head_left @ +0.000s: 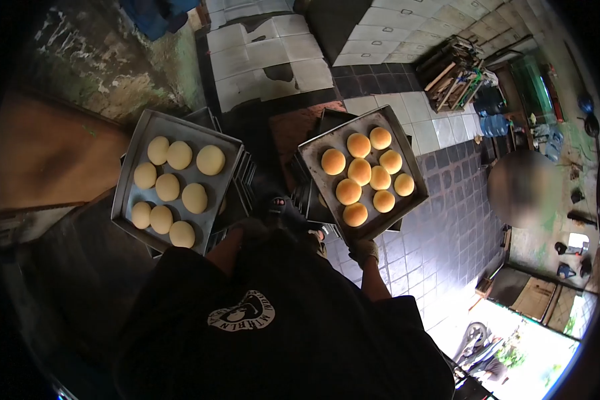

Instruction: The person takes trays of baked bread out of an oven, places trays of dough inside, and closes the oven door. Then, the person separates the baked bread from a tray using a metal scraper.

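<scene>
A baking tray of golden-brown buns is on my right, tilted in view, above another dark tray. My gloved right hand grips the near edge of this tray. To my left, a second baking tray holds several pale buns and tops a stack of trays. My left hand is in dark shadow by the near right side of that stack; its fingers cannot be made out.
A tiled floor runs off to the right. White tiled surfaces stand ahead, with a rack of wood and tools at the far right. Blue water bottles are beyond. A brown board is at left.
</scene>
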A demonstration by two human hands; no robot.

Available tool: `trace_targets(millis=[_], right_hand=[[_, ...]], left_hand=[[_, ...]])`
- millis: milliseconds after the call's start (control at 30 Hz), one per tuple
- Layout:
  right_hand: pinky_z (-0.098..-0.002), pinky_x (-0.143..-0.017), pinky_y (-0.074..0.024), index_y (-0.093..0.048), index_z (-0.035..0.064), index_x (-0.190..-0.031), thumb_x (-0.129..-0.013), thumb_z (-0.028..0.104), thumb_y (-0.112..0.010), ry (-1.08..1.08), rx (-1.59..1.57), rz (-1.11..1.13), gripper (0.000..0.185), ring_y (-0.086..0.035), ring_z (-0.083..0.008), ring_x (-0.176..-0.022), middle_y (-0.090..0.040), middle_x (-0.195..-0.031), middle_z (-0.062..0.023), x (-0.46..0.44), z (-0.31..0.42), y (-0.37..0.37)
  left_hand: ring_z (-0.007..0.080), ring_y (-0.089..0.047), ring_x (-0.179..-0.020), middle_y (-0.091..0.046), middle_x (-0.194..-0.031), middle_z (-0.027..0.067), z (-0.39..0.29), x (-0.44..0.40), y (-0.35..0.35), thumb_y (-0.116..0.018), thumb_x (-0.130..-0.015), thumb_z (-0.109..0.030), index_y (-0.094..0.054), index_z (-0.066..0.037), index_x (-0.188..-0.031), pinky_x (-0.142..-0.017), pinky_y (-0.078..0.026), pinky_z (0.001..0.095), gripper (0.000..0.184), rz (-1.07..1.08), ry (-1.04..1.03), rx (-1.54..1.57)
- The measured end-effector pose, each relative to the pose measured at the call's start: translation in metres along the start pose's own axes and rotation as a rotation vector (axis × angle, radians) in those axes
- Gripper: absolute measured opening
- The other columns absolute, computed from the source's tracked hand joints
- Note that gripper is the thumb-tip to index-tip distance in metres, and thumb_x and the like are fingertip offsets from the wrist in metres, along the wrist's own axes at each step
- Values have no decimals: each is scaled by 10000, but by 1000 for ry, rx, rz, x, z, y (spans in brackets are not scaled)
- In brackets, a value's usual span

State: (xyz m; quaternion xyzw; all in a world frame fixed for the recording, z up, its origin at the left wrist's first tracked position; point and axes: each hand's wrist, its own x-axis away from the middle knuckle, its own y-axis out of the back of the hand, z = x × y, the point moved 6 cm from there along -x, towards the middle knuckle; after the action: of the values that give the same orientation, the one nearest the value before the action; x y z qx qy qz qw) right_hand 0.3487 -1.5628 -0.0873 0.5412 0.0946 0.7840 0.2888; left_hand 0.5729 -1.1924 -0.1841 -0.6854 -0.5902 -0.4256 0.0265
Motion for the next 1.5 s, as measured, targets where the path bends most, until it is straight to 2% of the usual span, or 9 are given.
trace_targets(millis=[67,267,333,867,967,1067,1100,1200,1500], right_hand=[[-367,-541,-587,-698,33,-915,-878,197,-699,-67,-146,-37,168,-692,-222,-637,-689,-764,-113,-9,-15,6],[-366,-516,-567,-706,12,-974,-870,194,-696,654,836,-112,210,-701,-224,-632,-726,-818,-121,-38,-23,3],[-362,-494,-539,-697,24,-1013,-883,213,-687,-45,-106,-150,230,-681,-218,-613,-693,-760,-96,-6,-17,9],[-368,-528,-510,-563,87,-1168,-933,257,-617,-51,-875,-188,295,-608,-201,-633,-573,-886,-58,98,-65,-46],[-352,-545,-514,-506,31,-1446,-923,249,-627,-103,-875,-90,580,-629,-200,-652,-621,-887,-83,118,-118,-73],[-361,-541,-513,-515,27,-1430,-925,234,-625,-164,-1047,-170,557,-630,-204,-651,-623,-880,-87,162,-175,-106],[-362,-543,-515,-511,24,-1434,-930,232,-630,-161,-1099,-178,558,-633,-208,-654,-628,-882,-89,176,-198,-118],[-365,-550,-516,-507,12,-1431,-932,232,-637,-239,-1214,-317,560,-632,-212,-654,-635,-893,-93,231,-270,-161],[-382,-522,-470,-604,-24,-1302,-950,250,-621,-638,-1583,-711,446,-588,-209,-567,-647,-783,-117,464,-467,-377]], left_hand=[[367,-693,-992,-734,-1097,189,6,-7,-3,-592,-902,-348,-754,-76,-1061,-904,-522,462,354,9,25,11],[346,-702,-1020,-743,-1125,171,10,-6,-5,-567,-941,-362,-761,-80,-1040,-930,-519,469,356,73,-70,-50],[343,-700,-1060,-729,-1185,173,27,-8,-15,-537,-967,-395,-751,-84,-1082,-943,-517,471,394,80,136,127],[386,-691,-1079,-708,-1204,178,-65,-3,44,-540,-966,-368,-715,-82,-1207,-910,-530,477,413,227,-357,-364],[402,-714,-985,-733,-1069,214,-85,-12,43,-605,-889,-366,-754,-87,-1021,-859,-544,516,343,308,-488,-512],[409,-692,-1055,-723,-1127,221,-82,-20,38,-634,-853,-289,-758,-62,-1034,-902,-533,491,316,183,-414,-645],[408,-681,-1094,-723,-1153,215,-88,-10,47,-664,-846,-294,-758,-53,-1053,-921,-528,464,332,129,-68,-312],[396,-690,-1076,-731,-1129,209,-100,-2,28,-679,-846,-318,-756,-48,-1072,-913,-530,454,361,140,59,-177],[437,-638,-1169,-700,-1207,249,-161,47,-120,-582,-863,-307,-710,-33,-1191,-990,-496,463,447,128,-218,-297]])
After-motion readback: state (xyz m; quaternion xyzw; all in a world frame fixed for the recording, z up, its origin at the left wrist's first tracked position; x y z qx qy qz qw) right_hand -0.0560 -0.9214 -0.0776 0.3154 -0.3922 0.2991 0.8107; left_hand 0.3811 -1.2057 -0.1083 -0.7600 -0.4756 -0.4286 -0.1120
